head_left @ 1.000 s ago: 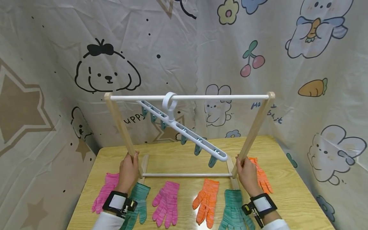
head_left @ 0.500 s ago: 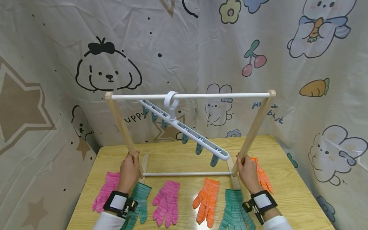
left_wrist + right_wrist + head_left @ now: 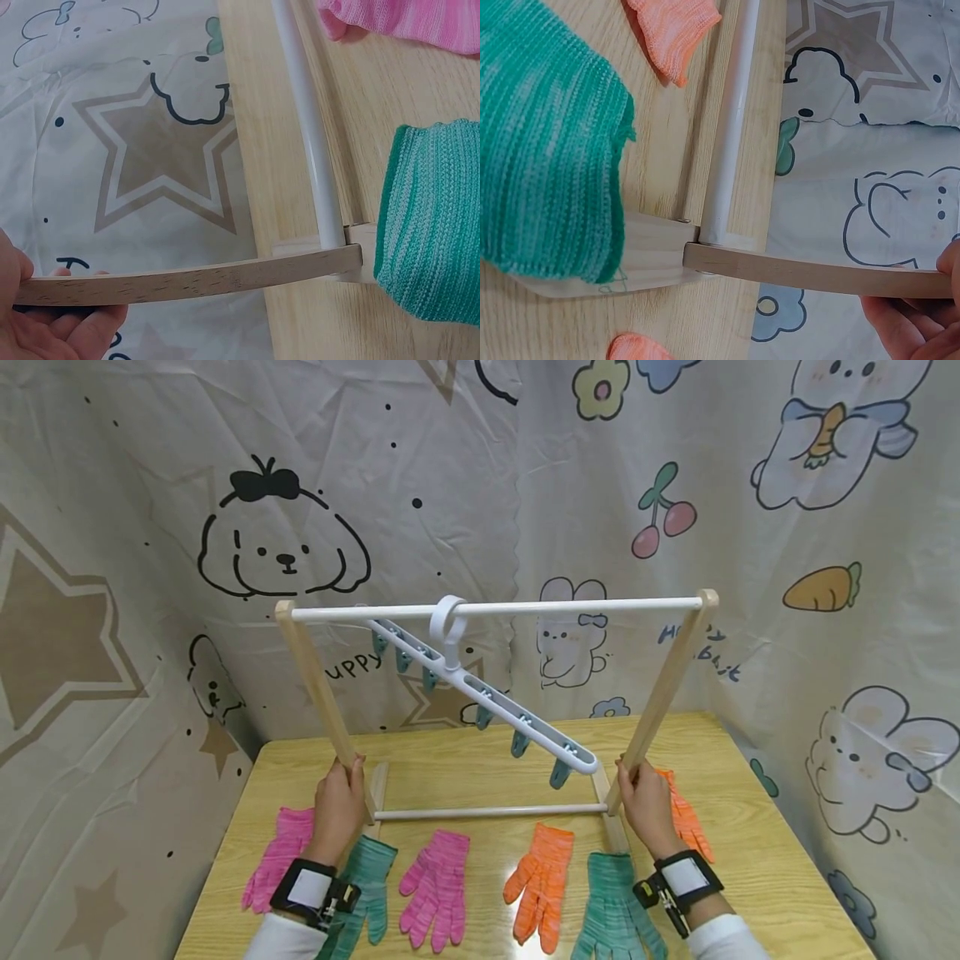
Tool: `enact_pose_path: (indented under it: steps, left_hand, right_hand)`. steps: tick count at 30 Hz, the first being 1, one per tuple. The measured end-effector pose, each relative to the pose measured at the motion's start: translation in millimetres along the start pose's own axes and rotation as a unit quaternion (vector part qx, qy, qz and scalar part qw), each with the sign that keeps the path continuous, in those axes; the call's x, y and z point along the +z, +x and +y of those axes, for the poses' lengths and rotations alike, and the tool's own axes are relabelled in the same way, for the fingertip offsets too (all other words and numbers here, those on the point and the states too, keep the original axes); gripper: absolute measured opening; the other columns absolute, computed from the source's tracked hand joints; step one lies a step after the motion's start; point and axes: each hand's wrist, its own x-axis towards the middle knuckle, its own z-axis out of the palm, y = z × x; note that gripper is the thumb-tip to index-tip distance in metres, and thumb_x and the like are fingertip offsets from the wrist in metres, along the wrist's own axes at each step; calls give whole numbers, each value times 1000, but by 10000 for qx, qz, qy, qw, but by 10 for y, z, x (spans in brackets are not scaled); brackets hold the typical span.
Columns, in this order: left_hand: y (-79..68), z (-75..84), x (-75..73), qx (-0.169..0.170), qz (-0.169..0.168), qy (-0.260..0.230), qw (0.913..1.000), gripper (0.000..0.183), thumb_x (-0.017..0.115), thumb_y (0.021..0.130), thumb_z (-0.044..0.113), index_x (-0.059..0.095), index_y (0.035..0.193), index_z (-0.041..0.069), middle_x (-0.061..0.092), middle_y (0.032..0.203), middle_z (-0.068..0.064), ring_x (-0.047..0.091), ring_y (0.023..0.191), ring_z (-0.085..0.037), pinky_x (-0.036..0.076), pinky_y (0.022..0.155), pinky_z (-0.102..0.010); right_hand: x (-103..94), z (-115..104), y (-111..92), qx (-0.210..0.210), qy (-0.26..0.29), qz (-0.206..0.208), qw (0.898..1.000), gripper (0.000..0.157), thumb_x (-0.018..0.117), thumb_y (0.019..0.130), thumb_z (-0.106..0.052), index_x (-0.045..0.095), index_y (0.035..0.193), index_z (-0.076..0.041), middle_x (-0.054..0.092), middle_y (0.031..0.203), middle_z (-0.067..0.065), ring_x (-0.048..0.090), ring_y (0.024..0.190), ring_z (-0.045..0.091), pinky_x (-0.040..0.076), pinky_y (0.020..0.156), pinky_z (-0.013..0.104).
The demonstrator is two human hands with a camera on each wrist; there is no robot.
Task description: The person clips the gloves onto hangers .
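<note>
In the head view a drying rack stands on the table, with pale wooden uprights and a white top bar [image 3: 525, 608]. My left hand [image 3: 337, 810] grips the left upright [image 3: 315, 681] near its lower end. The right upright [image 3: 670, 685] is held by my right hand [image 3: 647, 806] at a similar height. A white hanger [image 3: 517, 718] with several grey-green clips hangs by its ring from the top bar, slanting toward the front right. In both wrist views, fingers curl around the wooden upright, and part of each hand is cut off by the frame.
Gloves lie along the front: pink ones [image 3: 435, 889] at left and middle, green [image 3: 615, 906] on both sides, orange [image 3: 540, 889] at middle and right. One green glove is partly behind the left wrist. A printed curtain [image 3: 450, 485] surrounds the wooden table [image 3: 765, 877].
The right end of the top bar has risen slightly in the head view. Both hands keep their hold on the uprights, and the gloves lie as before.
</note>
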Motion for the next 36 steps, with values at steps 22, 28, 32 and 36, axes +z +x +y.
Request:
enact_pose_path:
  steps: [22, 28, 32, 36]
  left_hand:
    - [-1, -8, -5, 20, -13, 34, 10000, 38, 40, 100, 29, 57, 117, 0, 57, 72, -15, 50, 58, -22, 45, 47, -37]
    - [-2, 0, -11, 21, -53, 12, 10000, 39, 40, 100, 28, 57, 120, -1, 60, 76, -17, 51, 59, -22, 46, 47, -37]
    - [2, 0, -16, 54, -62, 2, 10000, 39, 40, 100, 27, 56, 121, -1, 62, 80, -19, 53, 59, -23, 47, 47, -38]
    - [0, -16, -15, 39, -59, 6, 10000, 40, 39, 101, 29, 56, 121, -1, 63, 81, -19, 54, 60, -23, 48, 48, -38]
  right_hand:
    - [22, 7, 31, 128, 158, -62, 9998, 24, 57, 92, -14, 66, 105, 4, 67, 79, 17, 59, 62, 20, 48, 46, 32]
    - [24, 5, 32, 177, 158, -31, 9997, 27, 55, 93, -18, 66, 107, 3, 68, 82, 18, 61, 65, 23, 50, 49, 35]
    - [27, 1, 18, 193, 174, 33, 9997, 28, 55, 93, -17, 66, 108, 4, 69, 85, 19, 62, 66, 24, 51, 49, 36]
    - [32, -5, 11, 170, 118, 80, 9998, 27, 55, 93, -17, 67, 106, 3, 69, 84, 19, 60, 63, 22, 48, 46, 33]
